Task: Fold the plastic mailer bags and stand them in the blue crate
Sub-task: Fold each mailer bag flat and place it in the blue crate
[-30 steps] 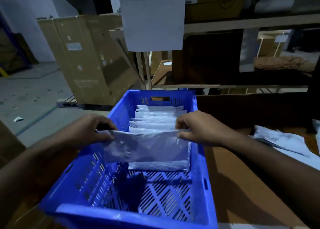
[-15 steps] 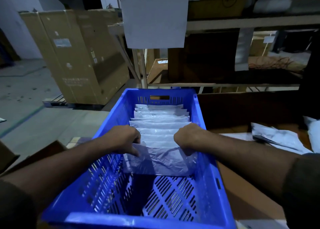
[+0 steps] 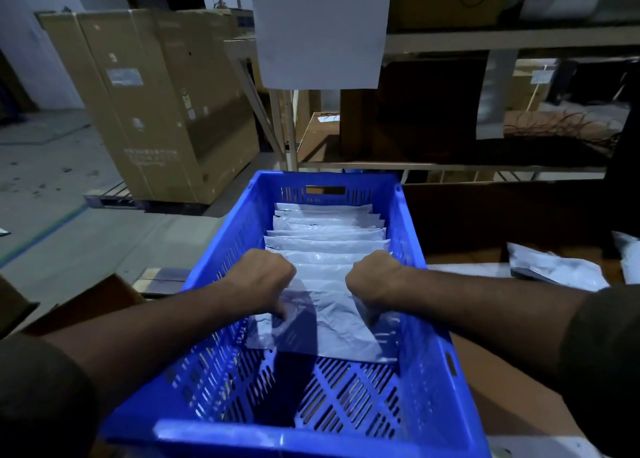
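- Against the near end of the row of standing mailers (image 3: pixel 327 246) inside the blue crate (image 3: pixel 420 322), a folded mailer bag (image 3: pixel 329 319) stands leaning, its lower edge on the slatted crate floor and its top tucked against the row.
- That row fills the far half of the crate; the near half of the floor is bare slats.
- Judging by its creases and sheen, the bag is thin, light plastic film: soft, with no stiffness of its own, and probably slick.
- It likely stands only because it leans on the row, and may slump toward the near end if released loosely.
- Best hold looks to be the two upper corners, close to the crate's side walls, where the folded layers can be pinched together so the fold does not spring apart.
- Left hand (image 3: pixel 263 277) is on the bag's upper left corner, knuckles up, fingers curled down onto the film; it seems to pinch or press the corner, though the fingertips are mostly hidden.
- Right hand (image 3: pixel 372 277) mirrors it on the upper right corner, fingers curled down over the top edge.
- Both hands sit inside the crate, well apart, with bare film between them.
- Beyond the crate's right wall, loose unfolded mailers (image 3: pixel 554 270) lie on a brown surface.
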`<state>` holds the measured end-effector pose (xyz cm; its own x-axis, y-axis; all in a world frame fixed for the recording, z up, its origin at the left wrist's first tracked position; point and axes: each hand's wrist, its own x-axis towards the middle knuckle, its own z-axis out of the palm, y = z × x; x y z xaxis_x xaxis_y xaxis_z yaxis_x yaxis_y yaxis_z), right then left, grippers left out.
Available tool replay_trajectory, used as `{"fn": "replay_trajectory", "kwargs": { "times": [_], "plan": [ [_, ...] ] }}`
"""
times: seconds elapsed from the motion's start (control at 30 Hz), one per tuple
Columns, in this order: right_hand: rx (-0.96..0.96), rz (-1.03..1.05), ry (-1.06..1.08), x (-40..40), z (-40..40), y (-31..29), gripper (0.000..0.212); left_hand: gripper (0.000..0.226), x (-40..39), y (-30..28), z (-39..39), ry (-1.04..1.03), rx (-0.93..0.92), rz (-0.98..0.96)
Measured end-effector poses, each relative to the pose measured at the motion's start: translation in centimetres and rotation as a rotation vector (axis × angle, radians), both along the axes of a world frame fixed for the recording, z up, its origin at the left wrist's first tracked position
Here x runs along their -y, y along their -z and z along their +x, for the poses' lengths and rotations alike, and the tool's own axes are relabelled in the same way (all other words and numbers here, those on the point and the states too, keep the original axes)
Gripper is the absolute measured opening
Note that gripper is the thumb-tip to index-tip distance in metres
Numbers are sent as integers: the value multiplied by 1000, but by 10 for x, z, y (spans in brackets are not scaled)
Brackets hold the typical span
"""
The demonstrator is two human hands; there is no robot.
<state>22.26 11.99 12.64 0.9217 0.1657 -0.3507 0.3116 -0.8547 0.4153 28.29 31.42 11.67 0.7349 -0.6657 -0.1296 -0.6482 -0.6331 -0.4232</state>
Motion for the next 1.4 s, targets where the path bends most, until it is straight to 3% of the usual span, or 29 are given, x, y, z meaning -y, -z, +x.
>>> {"fn": "replay_trajectory", "kwargs": {
  "times": [0.27,0.43,0.73,0.87,1.0,1.1,1.27,1.4],
  "plan": [
    [146,-39,-17,1,12,-3,39,48,5,-1,3,-50,42,-11],
    [127,-49,25,1,8,-1,45,54,1,0,-1,-74,27,-3],
    [202,-27,-7,10,-3,-8,24,57,5,-25,0,-125,86,-132],
    [384,192,-5,22,-15,-19,6,46,18,-33,0,-111,53,-357],
    [588,515,33,48,-40,-25,24,52,54,-41,-13,-55,81,-550],
    [722,720,119,72,-62,-28,22,50,92,-57,-29,32,149,-640],
    [841,833,353,139,-105,-26,21,44,166,-92,-61,158,160,-717],
    [859,811,525,207,-141,-9,18,36,241,-93,-89,233,-25,-694]
  ]
}}
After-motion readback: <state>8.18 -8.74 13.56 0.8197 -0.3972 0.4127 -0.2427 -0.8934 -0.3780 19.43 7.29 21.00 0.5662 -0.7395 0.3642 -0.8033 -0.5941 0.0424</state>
